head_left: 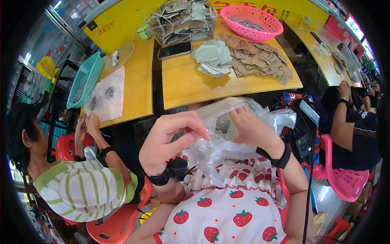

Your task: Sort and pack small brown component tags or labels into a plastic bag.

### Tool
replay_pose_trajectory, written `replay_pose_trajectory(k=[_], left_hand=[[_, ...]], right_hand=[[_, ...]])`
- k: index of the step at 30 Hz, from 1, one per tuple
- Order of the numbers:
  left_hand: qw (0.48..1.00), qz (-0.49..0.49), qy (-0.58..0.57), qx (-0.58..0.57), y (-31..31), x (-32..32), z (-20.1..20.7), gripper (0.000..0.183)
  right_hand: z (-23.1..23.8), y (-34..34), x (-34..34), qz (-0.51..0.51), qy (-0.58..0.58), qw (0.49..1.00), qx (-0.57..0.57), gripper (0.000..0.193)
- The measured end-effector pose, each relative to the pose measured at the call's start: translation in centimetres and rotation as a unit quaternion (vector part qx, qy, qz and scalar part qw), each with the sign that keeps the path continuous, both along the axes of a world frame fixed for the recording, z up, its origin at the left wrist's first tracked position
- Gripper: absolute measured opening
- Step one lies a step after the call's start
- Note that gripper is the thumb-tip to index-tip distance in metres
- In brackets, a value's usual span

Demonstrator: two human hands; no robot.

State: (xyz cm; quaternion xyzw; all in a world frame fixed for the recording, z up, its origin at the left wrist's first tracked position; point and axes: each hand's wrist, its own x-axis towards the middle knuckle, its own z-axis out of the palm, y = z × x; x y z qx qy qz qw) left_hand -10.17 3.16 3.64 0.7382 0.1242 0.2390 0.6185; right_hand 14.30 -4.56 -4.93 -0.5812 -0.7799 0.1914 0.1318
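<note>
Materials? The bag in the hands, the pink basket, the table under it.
Bag: thin clear plastic film, glossy, crumpled; both hands pinch it, left hand, right hand.
Pink basket: moulded plastic lattice, likely.
Table: looks like wood or yellow laminate, smooth.

Thin glossy plastic — crinkled and clear.
The bag (227,134) is shiny film; the table (195,83) is smooth matt wood.

A pink basket (252,22) beside brown tags (260,59) on the yellow table (191,87); a phone (175,50) nearby.
</note>
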Motion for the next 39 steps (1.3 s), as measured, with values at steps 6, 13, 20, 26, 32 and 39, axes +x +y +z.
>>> replay_pose_trajectory(k=[6, 13, 20, 26, 32, 39], left_hand=[[0.999, 0.013, -0.043, 0.003, 0.1, 0.2, -0.3, 0.016], [0.999, -0.020, -0.014, 0.029, -0.6, 1.1, -0.1, 0.017], [0.999, -0.007, -0.036, -0.003, -0.2, -1.1, -0.4, 0.017], [0.999, -0.029, -0.026, -0.005, 0.5, -1.8, -0.7, 0.017], [0.995, -0.087, 0.020, 0.035, 0.4, -1.5, -0.2, 0.017], [0.991, -0.113, 0.047, 0.045, 0.3, -1.3, -0.1, 0.017]], right_hand=[[-3.4, 2.0, -0.9, -0.029, -0.072, 0.993, 0.085, 0.096], [-6.9, 4.9, -0.8, 0.002, 0.000, 0.973, 0.231, 0.028], [1.5, 1.0, -0.7, -0.011, -0.075, 0.995, 0.064, 0.013], [5.4, -2.3, 0.5, -0.042, 0.126, 0.991, -0.018, 0.014], [0.3, -2.3, 0.7, 0.028, 0.055, 0.998, -0.034, 0.026], [-3.8, -1.0, 0.4, -0.050, -0.035, 0.998, -0.003, 0.070]])
